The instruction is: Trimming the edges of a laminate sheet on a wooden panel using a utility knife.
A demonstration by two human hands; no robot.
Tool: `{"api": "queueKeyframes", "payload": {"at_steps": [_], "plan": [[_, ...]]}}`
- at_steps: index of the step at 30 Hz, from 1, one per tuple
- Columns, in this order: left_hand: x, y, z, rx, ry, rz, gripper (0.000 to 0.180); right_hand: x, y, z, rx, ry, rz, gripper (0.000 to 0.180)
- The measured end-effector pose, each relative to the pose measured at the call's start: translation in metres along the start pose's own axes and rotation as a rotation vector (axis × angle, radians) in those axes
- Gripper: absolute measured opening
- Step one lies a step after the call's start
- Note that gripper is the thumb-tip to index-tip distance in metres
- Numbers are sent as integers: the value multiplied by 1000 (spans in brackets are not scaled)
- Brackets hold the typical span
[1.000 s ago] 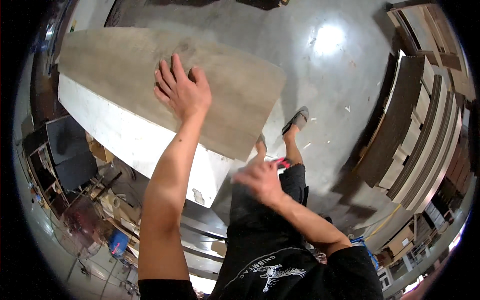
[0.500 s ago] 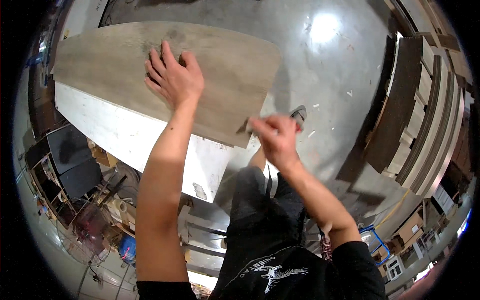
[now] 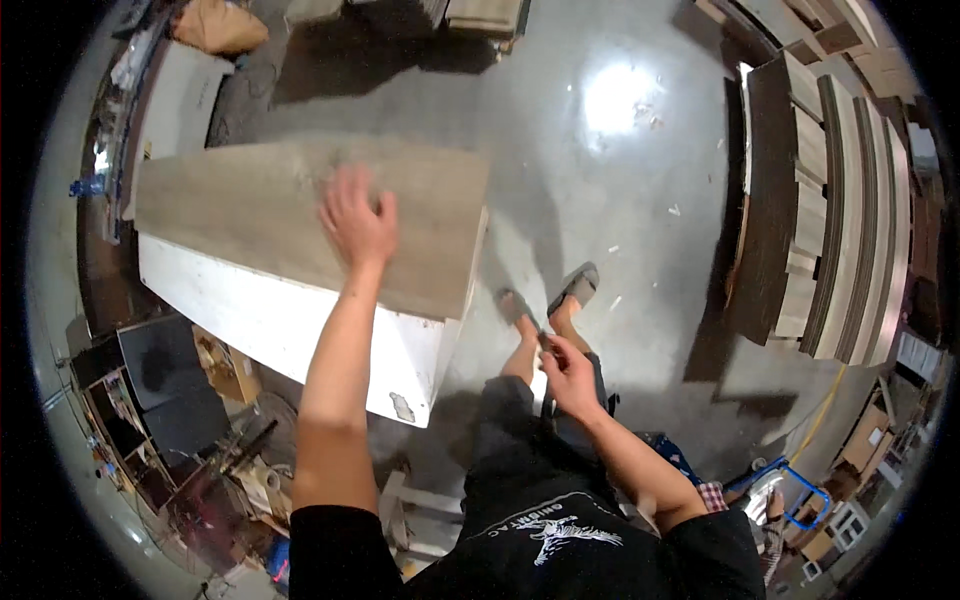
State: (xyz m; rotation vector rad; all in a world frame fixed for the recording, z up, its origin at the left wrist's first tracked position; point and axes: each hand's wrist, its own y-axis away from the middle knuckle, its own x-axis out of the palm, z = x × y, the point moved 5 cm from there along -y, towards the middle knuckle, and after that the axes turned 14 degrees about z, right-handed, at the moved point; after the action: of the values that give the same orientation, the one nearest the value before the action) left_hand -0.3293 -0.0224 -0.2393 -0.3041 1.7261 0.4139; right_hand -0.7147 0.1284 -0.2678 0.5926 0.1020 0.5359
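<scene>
My left hand (image 3: pixel 358 222) lies on a grey-brown wooden board (image 3: pixel 430 210), fingers stretched out and a little blurred. The board rests on a white-topped table (image 3: pixel 270 310), whose white surface shows along the near side. Off the board's right end, in front of my shorts, my right hand (image 3: pixel 570 378) is closed. A small dark flat tool (image 3: pixel 545 342) pokes out past its fingers; its kind is hard to make out.
Stacked long boards (image 3: pixel 850 220) stand at the right. More boards (image 3: pixel 485 15) lie at the far side. A brown bag (image 3: pixel 220 25) sits at the far left. Left of me are a dark cabinet (image 3: pixel 170 370) and clutter. A blue-framed cart (image 3: pixel 800 500) is at lower right.
My right hand has drawn back from the board's near right corner toward my body. My left hand stays on the board. The view has shifted, showing more floor and the far boards.
</scene>
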Motion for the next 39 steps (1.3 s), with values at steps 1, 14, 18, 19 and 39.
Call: {"api": "queueKeyframes", "payload": {"at_steps": [1, 14, 18, 19, 39], "plan": [[2, 9, -7, 193, -21, 44, 60, -12, 6, -4, 62, -79, -46, 39], [4, 159, -70, 910, -373, 416, 37, -99, 82, 57, 322, -1060, -37, 14], [4, 165, -90, 854, -457, 563, 31, -125, 76, 87, 281, -1044, 64, 17], [-1, 165, -98, 761, -315, 493, 31, -131, 75, 105, 260, -1005, 143, 22], [62, -12, -235, 426, 307, 1002, 36, -216, -113, 256, 150, -586, 49, 46]]}}
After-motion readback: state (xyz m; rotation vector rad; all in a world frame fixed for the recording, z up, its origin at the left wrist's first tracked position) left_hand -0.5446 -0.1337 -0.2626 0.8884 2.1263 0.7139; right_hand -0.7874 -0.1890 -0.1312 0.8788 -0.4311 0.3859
